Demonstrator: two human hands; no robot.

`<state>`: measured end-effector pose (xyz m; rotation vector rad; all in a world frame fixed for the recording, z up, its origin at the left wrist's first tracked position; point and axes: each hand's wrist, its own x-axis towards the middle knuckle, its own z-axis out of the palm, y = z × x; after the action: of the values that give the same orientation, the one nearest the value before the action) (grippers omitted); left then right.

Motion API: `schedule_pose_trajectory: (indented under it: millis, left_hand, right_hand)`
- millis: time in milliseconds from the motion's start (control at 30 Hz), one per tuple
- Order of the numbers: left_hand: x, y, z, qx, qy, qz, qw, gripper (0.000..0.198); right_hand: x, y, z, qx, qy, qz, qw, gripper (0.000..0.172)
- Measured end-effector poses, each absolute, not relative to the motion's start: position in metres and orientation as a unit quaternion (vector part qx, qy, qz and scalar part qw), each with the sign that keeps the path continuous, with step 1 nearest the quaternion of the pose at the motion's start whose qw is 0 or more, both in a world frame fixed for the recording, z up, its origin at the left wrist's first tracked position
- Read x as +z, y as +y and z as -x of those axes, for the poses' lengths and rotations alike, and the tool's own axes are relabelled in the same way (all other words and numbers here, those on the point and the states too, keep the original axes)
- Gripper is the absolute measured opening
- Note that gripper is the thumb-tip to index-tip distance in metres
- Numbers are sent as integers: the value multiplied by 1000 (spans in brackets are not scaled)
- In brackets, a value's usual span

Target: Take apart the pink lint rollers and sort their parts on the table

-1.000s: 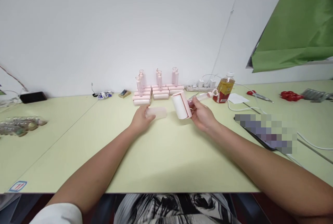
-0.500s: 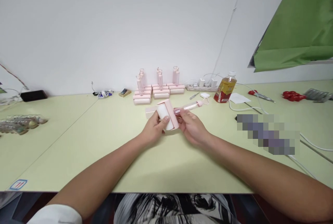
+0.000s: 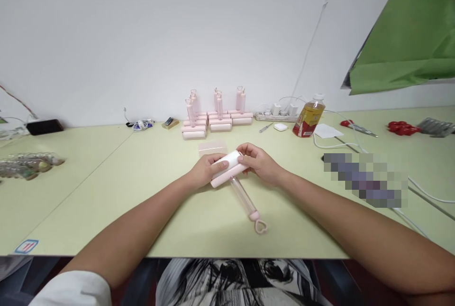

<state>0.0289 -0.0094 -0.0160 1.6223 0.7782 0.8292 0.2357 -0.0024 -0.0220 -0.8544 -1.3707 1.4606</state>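
A pink lint roller point(image 3: 227, 173) with a white roll is held between my two hands above the table. Its clear handle point(image 3: 243, 197) slants down toward me and ends in a pink heart-shaped loop. My left hand point(image 3: 205, 171) is closed around the left end of the head, thumb on the white roll. At the right end, my right hand point(image 3: 261, 163) pinches the head with thumb and fingers. Just behind my hands lies a translucent cover point(image 3: 212, 147), partly hidden by my left fingers.
Several similar pink lint rollers point(image 3: 220, 123) stand in rows at the back. To their right are a screwdriver point(image 3: 266, 127), a power strip point(image 3: 277, 117) and a drink bottle point(image 3: 308, 117). White cables point(image 3: 337, 147) cross the right side. Wrapped items point(image 3: 31, 166) lie at far left.
The lint roller has turned so its handle, formerly pointing right in my right hand, now points toward me. My right hand has moved from the handle to the head's right end.
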Motion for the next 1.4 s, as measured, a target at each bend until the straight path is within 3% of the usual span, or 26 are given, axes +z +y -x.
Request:
schedule_pose_trajectory:
  millis: [167, 467, 933, 1200, 1300, 1400]
  left_hand:
    - [-20, -5, -25, 302, 376, -707, 518, 47]
    - [-20, -3, -22, 272, 393, -736, 480, 44]
    - [-13, 3, -21, 268, 378, -746, 478, 46]
    - [-21, 6, -29, 316, 410, -721, 461, 43]
    - [-24, 6, -29, 336, 411, -731, 428, 34]
    - [-24, 7, -23, 355, 424, -722, 415, 46]
  right_hand:
    - [-25, 0, -236, 553, -597, 375, 445, 32]
    - [-25, 3, -236, 601, -595, 375, 379, 35]
    - [-24, 11, -234, 627, -586, 340, 385, 41]
    - [-29, 17, -233, 508, -612, 410, 446, 32]
    - [-36, 20, -238, 494, -633, 414, 429, 33]
    - [-41, 21, -242, 498, -655, 409, 393, 33]
